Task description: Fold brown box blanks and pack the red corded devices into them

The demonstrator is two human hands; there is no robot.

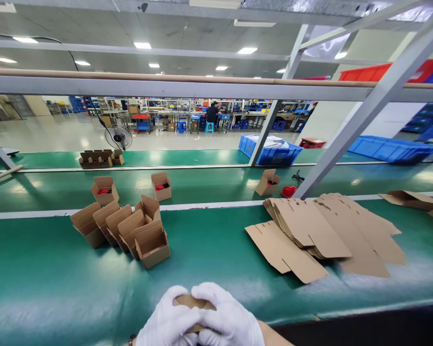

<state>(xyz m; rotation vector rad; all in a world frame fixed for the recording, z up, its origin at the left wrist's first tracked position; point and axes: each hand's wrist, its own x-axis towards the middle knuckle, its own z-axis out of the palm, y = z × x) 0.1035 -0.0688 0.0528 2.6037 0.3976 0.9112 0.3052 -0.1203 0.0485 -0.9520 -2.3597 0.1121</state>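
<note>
Both gloved hands — left hand [168, 319], right hand [228, 319] — are pinching a small cardboard piece [191, 303] together at the near edge, fingers pressed closed around it.

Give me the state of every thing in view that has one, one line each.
Left hand: gloved, gripping cardboard piece.
Right hand: gloved, gripping the same piece.
Cardboard piece: mostly hidden between both hands.
Folded boxes: erected, flaps open, clustered in a row.
Flat blanks: unfolded, loosely stacked.
Boxes on the far belt: open, red items inside.
Fan: spinning or not, cannot tell.
</note>
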